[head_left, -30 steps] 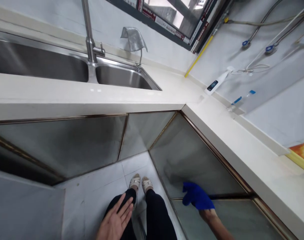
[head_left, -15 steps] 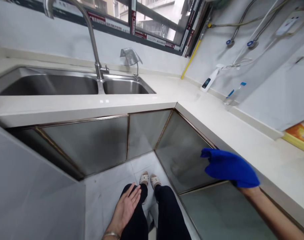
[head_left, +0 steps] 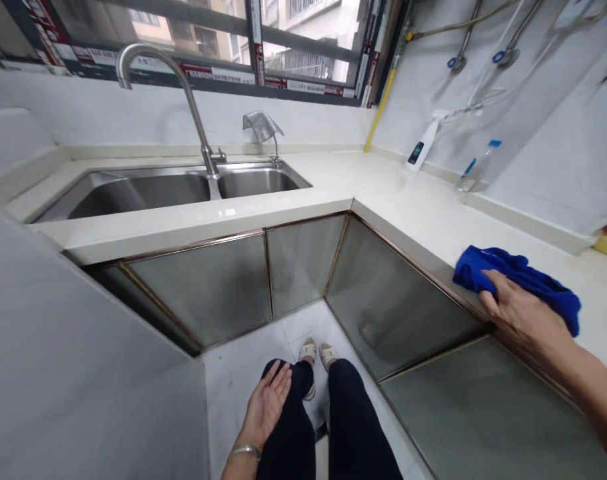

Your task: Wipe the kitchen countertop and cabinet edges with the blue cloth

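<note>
My right hand [head_left: 520,308] grips a blue cloth [head_left: 526,277] and holds it down on the cream countertop [head_left: 413,207], close to its front edge on the right. My left hand [head_left: 269,402] hangs open by my left thigh, fingers loosely apart and palm turned up, holding nothing. A metal bracelet circles its wrist. Below the counter run grey glass cabinet doors [head_left: 398,300] with bronze frames.
A double steel sink [head_left: 148,190] with a tall curved tap [head_left: 183,87] lies at the back left, under a window. A grey rag [head_left: 260,125] hangs on a small tap. A white spray bottle [head_left: 423,147] and a clear bottle [head_left: 476,173] lean at the right wall.
My right hand has lifted the blue cloth from the lower cabinet door up onto the countertop edge. The view has tilted upward; my left hand stays by my thigh.
</note>
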`<state>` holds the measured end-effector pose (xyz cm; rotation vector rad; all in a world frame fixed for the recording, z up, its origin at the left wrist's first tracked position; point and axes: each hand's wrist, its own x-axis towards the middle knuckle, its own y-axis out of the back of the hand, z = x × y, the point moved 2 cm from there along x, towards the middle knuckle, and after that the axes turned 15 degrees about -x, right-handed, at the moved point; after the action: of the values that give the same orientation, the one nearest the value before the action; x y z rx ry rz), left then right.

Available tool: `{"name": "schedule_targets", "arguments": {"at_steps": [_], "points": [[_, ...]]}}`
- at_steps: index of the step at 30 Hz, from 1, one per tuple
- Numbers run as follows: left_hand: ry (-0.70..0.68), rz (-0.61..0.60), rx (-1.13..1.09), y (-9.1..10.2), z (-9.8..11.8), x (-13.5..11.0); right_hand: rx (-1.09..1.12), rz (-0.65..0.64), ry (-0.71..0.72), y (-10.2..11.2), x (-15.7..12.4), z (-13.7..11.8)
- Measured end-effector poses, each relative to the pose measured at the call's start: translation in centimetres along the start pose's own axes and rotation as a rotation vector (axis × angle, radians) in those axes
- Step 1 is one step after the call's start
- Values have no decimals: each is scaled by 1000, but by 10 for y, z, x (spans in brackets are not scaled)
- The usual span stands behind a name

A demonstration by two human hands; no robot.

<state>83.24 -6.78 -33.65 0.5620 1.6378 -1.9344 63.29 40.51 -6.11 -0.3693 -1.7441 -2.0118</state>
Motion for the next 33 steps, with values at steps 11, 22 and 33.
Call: {"name": "schedule_targets", "arguments": {"at_steps": [11, 22, 33], "points": [[66, -68, -70, -7, 3, -4, -252, -293, -294, 4, 10, 49], [146, -3, 40, -5, 15, 9, -259, -135, -130, 23, 27, -59], [191, -37, -15, 41, 31, 22, 1352, -667, -1165, -154, 35, -322]]}}
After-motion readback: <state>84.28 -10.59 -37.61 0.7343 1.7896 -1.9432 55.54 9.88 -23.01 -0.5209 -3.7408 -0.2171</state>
